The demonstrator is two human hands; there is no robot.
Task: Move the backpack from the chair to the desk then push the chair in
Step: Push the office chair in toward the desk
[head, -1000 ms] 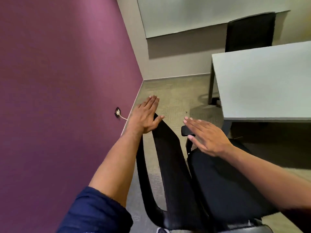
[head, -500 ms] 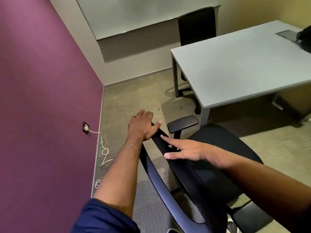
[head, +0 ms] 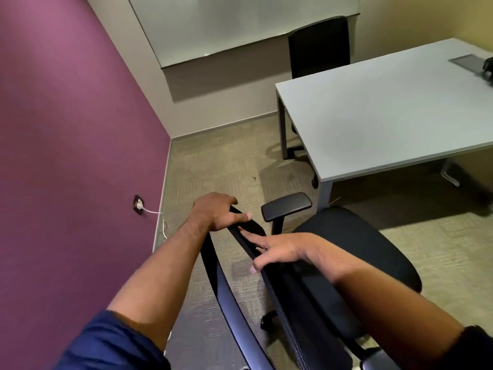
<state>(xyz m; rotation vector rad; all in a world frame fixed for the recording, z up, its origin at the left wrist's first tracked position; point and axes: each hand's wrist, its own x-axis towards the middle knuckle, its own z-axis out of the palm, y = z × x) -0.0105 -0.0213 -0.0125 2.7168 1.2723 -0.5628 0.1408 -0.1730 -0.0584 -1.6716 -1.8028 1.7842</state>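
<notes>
Purple paint fills the left side, a flat wall (head: 66, 129) with a small dark outlet plate (head: 138, 205) low down and a thin white cable (head: 157, 217) trailing from it to the olive-grey carpet floor (head: 213, 161). Just right of that, the left hand (head: 216, 213) sits on the top corner of the black mesh-backed office chair (head: 346, 252), fingers curled over the far side of the backrest rim and thumb laid along the near edge. The right hand (head: 288, 252) lies further along that same rim, fingers stretched out nearly flat on top and thumb hooked below the edge, a loose hold and not a clenched one. The chair's seat is empty, its padded armrest (head: 286, 206) pointing toward the near corner of the pale grey rectangular desk (head: 386, 116), close to the desk's leg but apart from it. Bare carpet lies open between chair and wall, and more in front of the desk's near edge. Behind the desk's far edge stands a second black chair (head: 318, 46), under the long whiteboard (head: 240, 25). At the far right margin, a sliver of a dark object (head: 488, 66) rests on the desktop beside a grey inset hatch (head: 465, 60); I cannot tell from that sliver whether it is the backpack.
</notes>
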